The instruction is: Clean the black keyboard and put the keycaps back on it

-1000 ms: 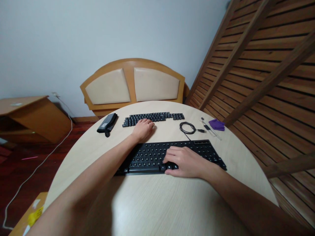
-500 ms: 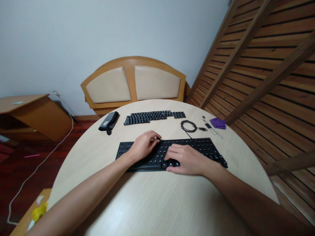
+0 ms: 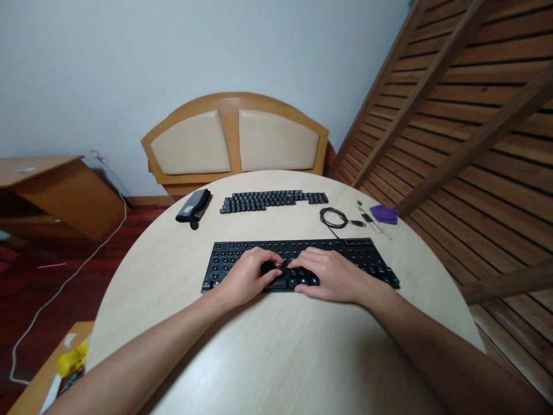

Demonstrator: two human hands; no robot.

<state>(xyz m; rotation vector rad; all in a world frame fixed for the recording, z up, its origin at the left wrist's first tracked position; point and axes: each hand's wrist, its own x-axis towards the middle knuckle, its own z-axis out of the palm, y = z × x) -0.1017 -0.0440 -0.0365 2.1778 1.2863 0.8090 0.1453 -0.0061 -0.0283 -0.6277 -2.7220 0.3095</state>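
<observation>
A black keyboard [image 3: 235,252] lies on the round table in front of me, most of its key positions bare of caps. My left hand [image 3: 250,274] is over its lower middle, thumb and forefinger pinched around a small dark keycap [image 3: 281,268]. Close beside it, my right hand [image 3: 326,274] rests on the keyboard, forefinger reaching toward that keycap and thumb lower and apart. A few caps sit on the bottom row, near the right thumb. Behind the keyboard, loose black keycaps [image 3: 263,200] lie in rows, set out like a keyboard layout.
The pale table [image 3: 276,346] also carries a dark folded pouch [image 3: 194,206] at left. On the right are the coiled USB cable [image 3: 333,218], a thin wire tool [image 3: 375,222] and a purple cloth [image 3: 384,214]. A slatted wooden screen [image 3: 484,144] stands at right.
My left hand has come down from the keyboard's top edge to its lower middle, carrying the keycap, and is now beside my right fingertips. My right hand has barely shifted.
</observation>
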